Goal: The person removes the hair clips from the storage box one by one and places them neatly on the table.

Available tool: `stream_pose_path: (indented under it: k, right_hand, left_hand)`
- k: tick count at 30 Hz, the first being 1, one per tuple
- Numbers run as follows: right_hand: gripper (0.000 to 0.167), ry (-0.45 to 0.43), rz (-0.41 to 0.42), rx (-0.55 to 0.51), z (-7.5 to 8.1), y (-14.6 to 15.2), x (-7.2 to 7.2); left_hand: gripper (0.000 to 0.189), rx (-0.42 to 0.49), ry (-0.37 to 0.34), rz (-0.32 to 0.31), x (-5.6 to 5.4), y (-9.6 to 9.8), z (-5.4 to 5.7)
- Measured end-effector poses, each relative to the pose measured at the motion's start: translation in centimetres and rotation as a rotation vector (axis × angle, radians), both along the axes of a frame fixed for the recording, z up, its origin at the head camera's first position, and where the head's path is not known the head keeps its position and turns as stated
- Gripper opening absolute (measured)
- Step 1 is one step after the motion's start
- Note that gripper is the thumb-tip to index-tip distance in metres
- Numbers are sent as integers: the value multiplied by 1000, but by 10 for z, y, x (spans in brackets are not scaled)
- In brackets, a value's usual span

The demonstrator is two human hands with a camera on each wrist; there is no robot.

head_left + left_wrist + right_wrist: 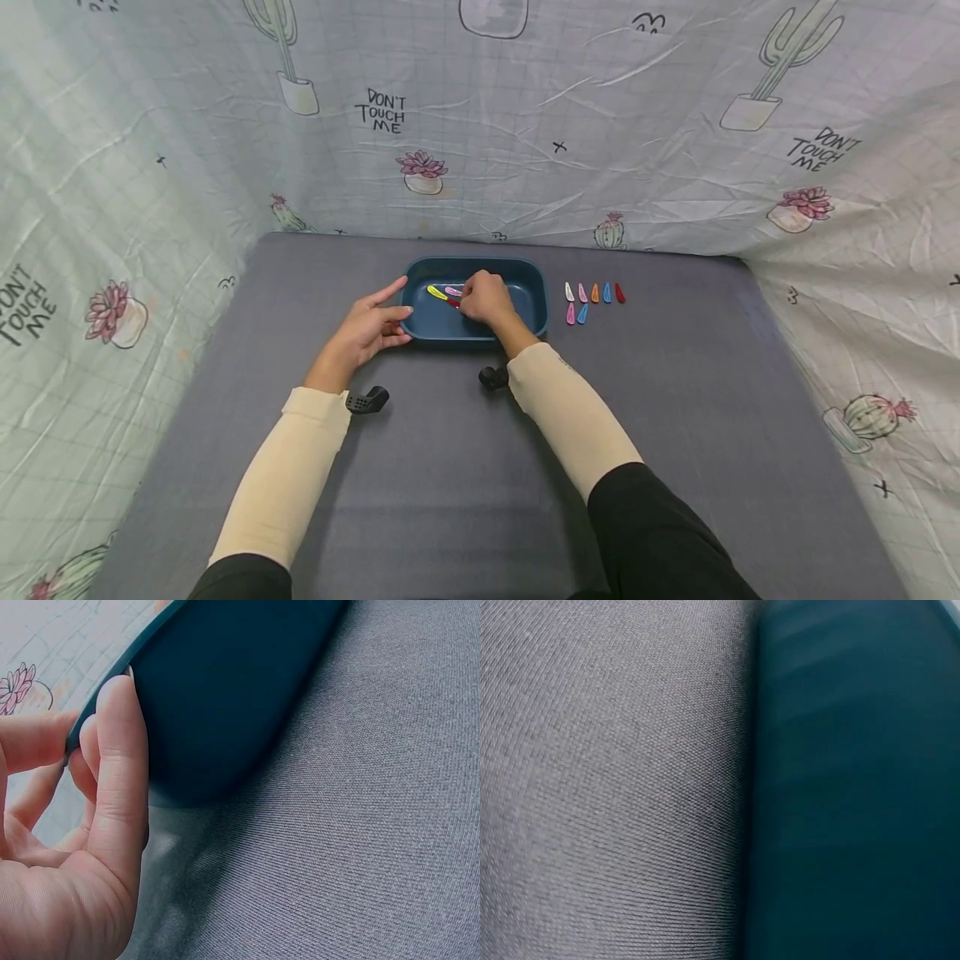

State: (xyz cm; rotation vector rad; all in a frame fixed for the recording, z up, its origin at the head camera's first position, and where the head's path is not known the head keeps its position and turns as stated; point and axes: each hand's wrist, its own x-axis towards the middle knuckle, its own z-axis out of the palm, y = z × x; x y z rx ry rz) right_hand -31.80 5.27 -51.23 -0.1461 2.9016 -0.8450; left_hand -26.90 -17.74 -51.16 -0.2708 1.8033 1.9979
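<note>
A dark blue rectangular tray point(472, 340) lies on the grey cloth. At its left end my left hand point(369, 325) holds the rim; in the left wrist view the thumb point(120, 750) presses the outer wall, with other fingers around the edge. My right hand point(485, 297) reaches into the tray, fingers curled downward, pinching the end of a red hair clip point(453, 303). Beside that lie a yellow hair clip point(437, 292) and a pink hair clip point(452, 291). The hand covers part of the tray floor. Only tray wall point(840, 787) and cloth show in the right wrist view.
To the right of the tray, hair clips lie in two rows: a back row with a white clip point(569, 292), an orange clip point(595, 292) and others, and a front row with a pink clip point(571, 313) and a blue clip point(582, 313). A printed curtain point(510, 183) hangs behind the table.
</note>
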Motion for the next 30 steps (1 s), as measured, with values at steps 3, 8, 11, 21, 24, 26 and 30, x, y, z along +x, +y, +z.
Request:
stream_pose_path:
  k: [3,8,11,21,24,26,30]
  right_hand:
    - [14,0,-15,-12,0,2,0]
    - [15,-28,-31,-49,0,5,-1]
    - [19,-58,-65,-99,1,6,-3]
    - [18,-51,-172,-267,11,9,3]
    - [18,-69,-208,-313,13,12,6]
    - [18,-78,-233,-345,15,14,8]
    - [18,-77,-264,-420,19,20,12]
  left_hand:
    - [66,1,1,-3,-2,1,-1]
    - [65,-4,-1,0,-3,2,-3]
    - [66,-3,-5,-1,-3,1,-3]
    - [65,-5,3,-2,-3,-1,-5]
    - [66,-8,-2,-2,-4,-1,-6]
    - [66,-8,-3,-2,-4,-1,-6]
    - [66,0,-3,-3,-5,-2,-6]
